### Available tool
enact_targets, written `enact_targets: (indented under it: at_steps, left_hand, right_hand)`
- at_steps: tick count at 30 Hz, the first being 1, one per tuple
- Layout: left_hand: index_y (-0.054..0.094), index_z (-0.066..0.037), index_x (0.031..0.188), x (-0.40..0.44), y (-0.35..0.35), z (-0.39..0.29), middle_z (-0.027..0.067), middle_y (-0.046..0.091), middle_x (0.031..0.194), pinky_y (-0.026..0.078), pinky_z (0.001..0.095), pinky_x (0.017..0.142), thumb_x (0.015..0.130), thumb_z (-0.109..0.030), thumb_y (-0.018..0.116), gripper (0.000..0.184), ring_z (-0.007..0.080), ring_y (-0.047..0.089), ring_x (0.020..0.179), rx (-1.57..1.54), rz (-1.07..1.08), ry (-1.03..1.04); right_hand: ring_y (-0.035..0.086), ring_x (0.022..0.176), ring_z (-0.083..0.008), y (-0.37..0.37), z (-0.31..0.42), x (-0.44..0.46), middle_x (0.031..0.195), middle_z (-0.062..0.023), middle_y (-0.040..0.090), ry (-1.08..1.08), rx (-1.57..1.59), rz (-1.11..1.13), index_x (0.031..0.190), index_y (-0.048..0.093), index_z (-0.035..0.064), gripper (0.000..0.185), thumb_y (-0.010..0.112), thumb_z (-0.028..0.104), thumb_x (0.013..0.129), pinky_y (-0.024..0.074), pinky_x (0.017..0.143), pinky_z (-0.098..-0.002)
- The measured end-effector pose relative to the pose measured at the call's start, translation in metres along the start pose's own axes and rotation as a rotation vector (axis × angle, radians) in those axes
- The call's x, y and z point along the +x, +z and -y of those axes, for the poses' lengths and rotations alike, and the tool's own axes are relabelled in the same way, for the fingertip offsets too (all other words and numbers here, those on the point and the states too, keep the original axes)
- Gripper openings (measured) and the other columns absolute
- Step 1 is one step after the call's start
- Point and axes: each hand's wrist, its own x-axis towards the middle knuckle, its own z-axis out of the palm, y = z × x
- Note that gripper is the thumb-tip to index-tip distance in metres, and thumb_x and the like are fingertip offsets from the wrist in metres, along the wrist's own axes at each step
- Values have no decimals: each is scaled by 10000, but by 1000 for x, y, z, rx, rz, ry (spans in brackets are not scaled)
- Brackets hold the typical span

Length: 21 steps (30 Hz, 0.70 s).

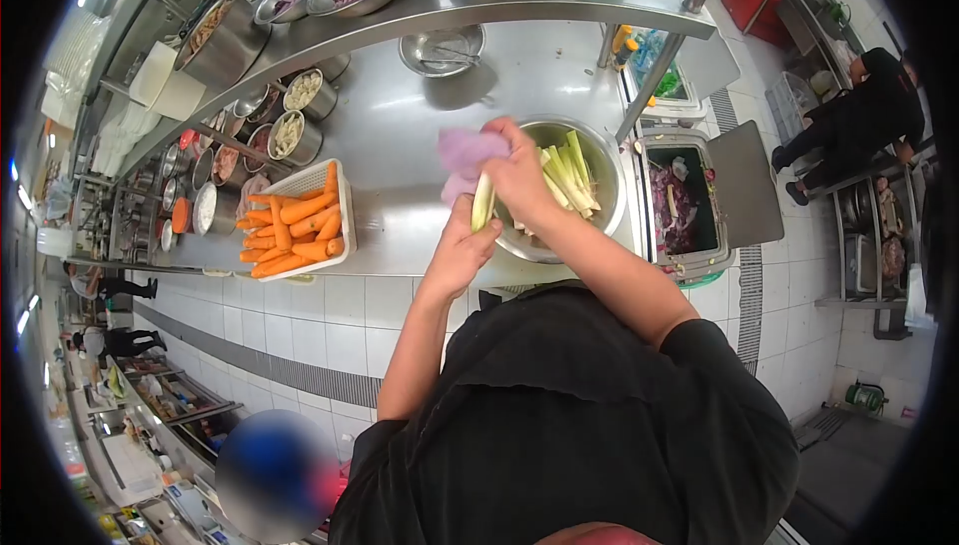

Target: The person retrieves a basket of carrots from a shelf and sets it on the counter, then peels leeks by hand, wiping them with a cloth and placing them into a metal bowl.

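My left hand [463,253] is closed around the lower end of a pale green-white vegetable stalk [483,199], which it holds upright over the steel counter. Wrapped over the top of that stalk is my right hand [516,177], gripping a crumpled purple cloth [470,152]. Whether the cloth touches the stalk is hidden by the fingers. Just right of both hands stands a large steel bowl [613,207] with several similar cut stalks [567,171] in it. My right forearm crosses the bowl's near rim.
A white basket [345,195] of carrots [295,228] stands at the left. Metal pots [297,135] line the counter's left end. Behind lies a steel bowl [440,48] under an overhead shelf [479,13]. A bin of scraps [682,210] adjoins the right edge. A person [879,105] stands far right.
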Motion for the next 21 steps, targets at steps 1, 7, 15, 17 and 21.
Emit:
enact_targets:
  at_steps: [1, 7, 15, 17, 21]
  left_hand:
    - [434, -69, 1228, -3, -3, 1, -17, 460, 801, 296, 207, 445, 1021, -146, 576, 262, 44, 395, 539, 15, 10, 0]
    - [432, -42, 1301, -18, -96, 65, -4, 474, 821, 369, 235, 466, 1045, -236, 555, 344, 55, 421, 555, 381, -463, 101]
    - [395, -22, 1427, 48, -219, 190, 283, 579, 1163, 467, 504, 936, 957, -115, 583, 514, 461, 585, 1081, 1073, -660, 107]
    - [342, -8, 1477, 57, -215, 189, 303, 512, 1273, 448, 500, 988, 923, -117, 634, 635, 475, 529, 1170, 1133, -600, -17]
    - [372, -14, 1471, 58, -189, 158, 299, 512, 1261, 426, 486, 1020, 896, -96, 652, 645, 454, 511, 1190, 1471, -623, 40]
  right_hand:
    - [606, 820, -155, 0, 3, 10, 922, -64, 619, 87, 126, -102, 1160, 529, 21, 409, 586, -77, 768, 512, 674, -283]
    - [646, 882, -227, -100, -51, 160, 1067, -114, 645, -25, 406, -607, 1211, 524, 27, 387, 698, 45, 866, 545, 699, -372]
    - [651, 959, -305, -181, -104, 202, 1075, -163, 615, 186, 200, -338, 1292, 487, 5, 499, 711, 137, 866, 565, 737, -439]
    - [654, 981, -318, -163, -86, 180, 1081, -179, 620, 182, 142, -320, 1327, 472, -4, 549, 714, 149, 858, 571, 748, -452]
    - [607, 1107, -393, -165, -98, 142, 1231, -213, 588, -243, -1286, 176, 1298, 605, 82, 568, 782, 251, 786, 511, 962, -476]
